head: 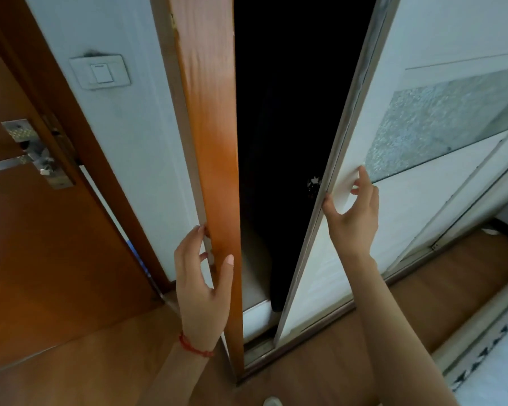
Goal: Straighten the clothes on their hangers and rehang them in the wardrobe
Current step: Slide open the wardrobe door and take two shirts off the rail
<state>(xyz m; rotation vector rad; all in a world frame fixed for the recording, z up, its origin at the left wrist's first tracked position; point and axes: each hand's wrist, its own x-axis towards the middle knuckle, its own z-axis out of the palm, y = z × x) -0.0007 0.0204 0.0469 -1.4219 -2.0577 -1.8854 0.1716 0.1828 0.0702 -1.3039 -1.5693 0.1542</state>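
Note:
The wardrobe stands in front of me with a dark gap (pixel 288 112) between its wooden side panel (pixel 208 112) and a white sliding door (pixel 423 39). My left hand (pixel 201 282), with a red thread at the wrist, grips the edge of the wooden panel, thumb on its front face. My right hand (pixel 354 215) holds the left edge of the sliding door, fingers on its front and thumb at the metal frame. Inside it is too dark to make out clothes or hangers; only a dark shape (pixel 279 273) hangs low in the gap.
A brown room door (pixel 27 244) with a metal handle (pixel 27 159) stands at the left. A white light switch (pixel 100 72) is on the wall beside it. The sliding door has a frosted glass band (pixel 452 121). The floor (pixel 320 370) is wood; a patterned white fabric (pixel 493 373) lies bottom right.

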